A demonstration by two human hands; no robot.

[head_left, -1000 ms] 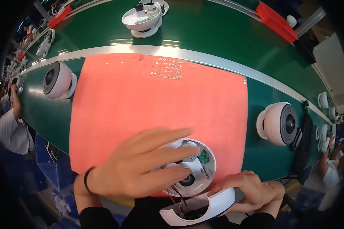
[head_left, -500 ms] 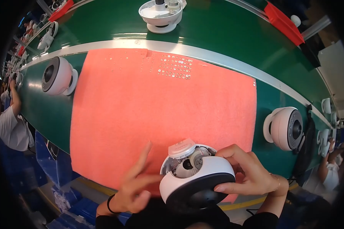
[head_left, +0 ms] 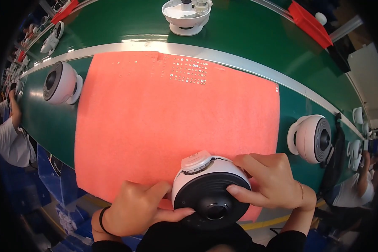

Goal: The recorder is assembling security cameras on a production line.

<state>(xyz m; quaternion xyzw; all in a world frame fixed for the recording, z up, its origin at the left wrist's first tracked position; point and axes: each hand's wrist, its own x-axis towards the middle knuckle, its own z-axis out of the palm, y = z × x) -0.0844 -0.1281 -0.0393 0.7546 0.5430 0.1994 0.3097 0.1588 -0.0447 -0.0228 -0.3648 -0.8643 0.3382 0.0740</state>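
A round white appliance with a black ringed face (head_left: pixel 197 191) is at the near edge of the pink mat, its face tilted up toward me. My left hand (head_left: pixel 140 206) is closed on its left side, the thumb on the black face and the other fingers partly hidden behind the shell. On the right, my right hand (head_left: pixel 266 178) grips the upper rim, thumb on the face and fingers over the white edge. A white base piece (head_left: pixel 196 161) sticks out at the far side. Between front and rear shells only a narrow gap shows at the top.
The pink mat (head_left: pixel 172 122) carries rows of small screws (head_left: pixel 189 70) near its far edge. Similar white appliances stand at left (head_left: pixel 62 84) and right (head_left: pixel 311 138). An open white unit (head_left: pixel 187 17) sits on the green conveyor beyond the metal rail. A co-worker's arm (head_left: pixel 14 107) shows far left.
The black-faced front shell has swung up against the rear shell, hiding the inner parts that showed before. My left hand, earlier spread beside it, has come down onto its left edge.
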